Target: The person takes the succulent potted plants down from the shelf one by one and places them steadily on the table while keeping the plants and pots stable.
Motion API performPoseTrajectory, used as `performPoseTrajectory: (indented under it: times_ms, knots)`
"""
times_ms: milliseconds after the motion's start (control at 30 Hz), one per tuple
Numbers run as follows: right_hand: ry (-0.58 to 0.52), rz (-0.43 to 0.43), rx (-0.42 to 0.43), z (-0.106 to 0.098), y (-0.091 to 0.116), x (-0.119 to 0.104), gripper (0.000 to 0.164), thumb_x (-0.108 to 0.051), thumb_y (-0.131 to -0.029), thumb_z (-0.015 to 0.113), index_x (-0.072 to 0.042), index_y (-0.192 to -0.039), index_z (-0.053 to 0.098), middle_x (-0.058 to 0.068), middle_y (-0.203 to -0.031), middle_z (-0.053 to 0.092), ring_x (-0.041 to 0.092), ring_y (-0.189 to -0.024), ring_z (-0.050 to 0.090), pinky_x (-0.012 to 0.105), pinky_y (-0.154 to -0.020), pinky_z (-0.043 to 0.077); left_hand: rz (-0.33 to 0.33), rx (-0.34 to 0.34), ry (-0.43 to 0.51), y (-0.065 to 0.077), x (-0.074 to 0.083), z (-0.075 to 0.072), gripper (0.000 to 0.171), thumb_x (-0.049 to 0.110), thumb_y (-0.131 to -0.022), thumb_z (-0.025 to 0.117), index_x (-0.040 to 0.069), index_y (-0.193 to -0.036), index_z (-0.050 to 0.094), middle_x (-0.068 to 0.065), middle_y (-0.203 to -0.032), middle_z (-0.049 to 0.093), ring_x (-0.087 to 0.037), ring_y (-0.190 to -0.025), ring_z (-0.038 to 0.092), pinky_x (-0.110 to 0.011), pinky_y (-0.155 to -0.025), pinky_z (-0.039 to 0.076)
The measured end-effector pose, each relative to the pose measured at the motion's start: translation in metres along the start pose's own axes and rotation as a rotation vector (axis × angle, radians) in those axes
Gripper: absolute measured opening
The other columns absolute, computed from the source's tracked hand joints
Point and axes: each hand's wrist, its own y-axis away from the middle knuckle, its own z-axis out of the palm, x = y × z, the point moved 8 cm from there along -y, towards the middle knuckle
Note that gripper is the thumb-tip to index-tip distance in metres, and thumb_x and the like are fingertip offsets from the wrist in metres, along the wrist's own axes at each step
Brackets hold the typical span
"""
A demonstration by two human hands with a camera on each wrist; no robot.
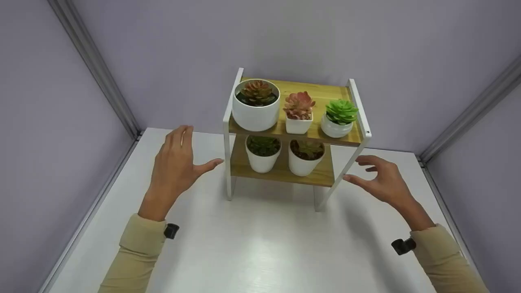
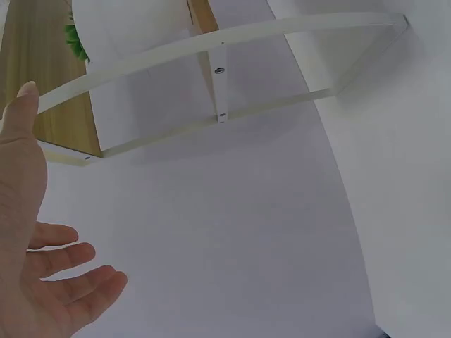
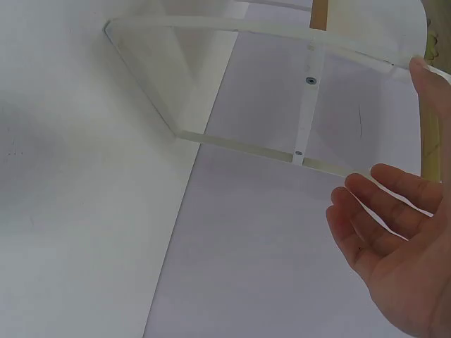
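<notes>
A two-tier plant shelf with wooden boards and a white frame (image 1: pixel 228 162) stands on the white table. On its top board (image 1: pixel 329 92) are a large round white pot (image 1: pixel 255 117) with a reddish-brown succulent, a small square pot (image 1: pixel 298 125) with a pink one, and a small round pot (image 1: pixel 336 129) with a bright green one. Two white pots, a left one (image 1: pixel 262 162) and a right one (image 1: pixel 303 165), stand below. My left hand (image 1: pixel 173 162) is spread beside the left side, thumb near the frame. My right hand (image 1: pixel 384 181) has loosely bent fingers by the right side; thumb contact cannot be told.
Pale lilac panels (image 1: pixel 293 36) enclose the table at the back and both sides, with grey metal posts (image 1: pixel 101 73) at the corners. The white tabletop (image 1: pixel 252 252) stretches in front of the shelf. Small black devices (image 1: pixel 403 246) sit at both wrists.
</notes>
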Motion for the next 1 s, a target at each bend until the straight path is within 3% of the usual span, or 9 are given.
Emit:
performPoseTrajectory:
  times_ms: [67, 133, 233, 300, 333, 433, 600, 867, 1000]
  knots:
    - [-0.003, -0.015, 0.011, -0.001, -0.001, -0.002, 0.059, -0.039, -0.086, 0.088, -0.005, -0.130, 0.070, 0.016, -0.122, 0.075, 0.034, -0.115, 0.071, 0.034, -0.094, 0.060, 0.015, 0.014, 0.012, -0.001, 0.005, -0.003, 0.106, 0.066, -0.081, 0.083, -0.011, -0.146, 0.049, -0.028, -0.143, 0.057, -0.044, -0.133, 0.057, -0.052, -0.105, 0.056]
    - [-0.007, -0.022, 0.024, -0.002, -0.001, -0.005, 0.054, -0.038, -0.086, 0.089, -0.008, -0.128, 0.071, 0.013, -0.119, 0.076, 0.022, -0.112, 0.071, 0.024, -0.092, 0.059, 0.022, 0.027, 0.030, -0.001, 0.008, -0.006, 0.103, 0.064, -0.081, 0.083, -0.010, -0.144, 0.050, -0.028, -0.142, 0.057, -0.044, -0.133, 0.056, -0.051, -0.107, 0.056]
    - [-0.022, -0.023, 0.030, -0.004, -0.001, -0.009, 0.050, -0.038, -0.086, 0.088, -0.011, -0.125, 0.073, 0.009, -0.115, 0.077, 0.005, -0.106, 0.068, 0.021, -0.091, 0.058, 0.029, 0.051, 0.052, -0.002, 0.013, -0.009, 0.099, 0.062, -0.081, 0.085, -0.010, -0.141, 0.051, -0.027, -0.141, 0.057, -0.043, -0.134, 0.055, -0.051, -0.108, 0.054]
    - [-0.028, -0.020, 0.031, -0.006, 0.000, -0.012, 0.049, -0.039, -0.086, 0.088, -0.012, -0.124, 0.074, 0.007, -0.114, 0.078, 0.005, -0.104, 0.068, 0.021, -0.090, 0.059, 0.034, 0.066, 0.060, -0.002, 0.016, -0.012, 0.098, 0.062, -0.081, 0.085, -0.010, -0.139, 0.051, -0.028, -0.142, 0.057, -0.043, -0.135, 0.054, -0.052, -0.110, 0.053]
    - [-0.029, -0.021, 0.032, -0.007, 0.000, -0.014, 0.048, -0.039, -0.086, 0.089, -0.012, -0.123, 0.074, 0.007, -0.114, 0.078, 0.006, -0.103, 0.070, 0.014, -0.088, 0.056, 0.036, 0.073, 0.064, -0.003, 0.018, -0.013, 0.098, 0.061, -0.081, 0.085, -0.010, -0.139, 0.051, -0.028, -0.143, 0.056, -0.044, -0.136, 0.054, -0.053, -0.112, 0.052]
    - [-0.041, -0.034, 0.038, -0.010, 0.001, -0.019, 0.045, -0.036, -0.086, 0.089, -0.012, -0.122, 0.076, 0.006, -0.113, 0.079, 0.026, -0.102, 0.075, 0.004, -0.085, 0.049, 0.033, 0.084, 0.076, -0.004, 0.023, -0.017, 0.100, 0.060, -0.081, 0.086, -0.011, -0.142, 0.051, -0.030, -0.146, 0.054, -0.044, -0.139, 0.051, -0.053, -0.113, 0.051]
    - [-0.070, -0.076, 0.057, -0.013, 0.000, -0.027, 0.039, -0.030, -0.086, 0.090, -0.013, -0.118, 0.077, 0.007, -0.111, 0.080, 0.027, -0.101, 0.077, 0.008, -0.086, 0.053, 0.007, 0.115, 0.127, -0.006, 0.029, -0.023, 0.104, 0.058, -0.081, 0.087, -0.013, -0.147, 0.048, -0.031, -0.149, 0.050, -0.044, -0.142, 0.049, -0.051, -0.110, 0.054]
    - [-0.103, -0.075, 0.078, -0.019, 0.003, -0.034, 0.032, -0.024, -0.087, 0.088, -0.015, -0.116, 0.078, 0.006, -0.107, 0.081, -0.009, -0.094, 0.069, 0.003, -0.084, 0.050, 0.000, 0.182, 0.148, -0.013, 0.044, -0.031, 0.106, 0.062, -0.081, 0.084, -0.014, -0.146, 0.050, -0.032, -0.146, 0.054, -0.045, -0.141, 0.051, -0.052, -0.113, 0.051]
    - [-0.134, -0.102, 0.094, -0.021, 0.003, -0.040, 0.036, -0.018, -0.087, 0.088, -0.013, -0.121, 0.076, 0.008, -0.109, 0.080, -0.002, -0.096, 0.072, 0.005, -0.086, 0.052, 0.001, 0.211, 0.159, -0.016, 0.051, -0.035, 0.098, 0.062, -0.080, 0.085, -0.011, -0.139, 0.056, -0.030, -0.142, 0.057, -0.044, -0.137, 0.053, -0.051, -0.111, 0.053]
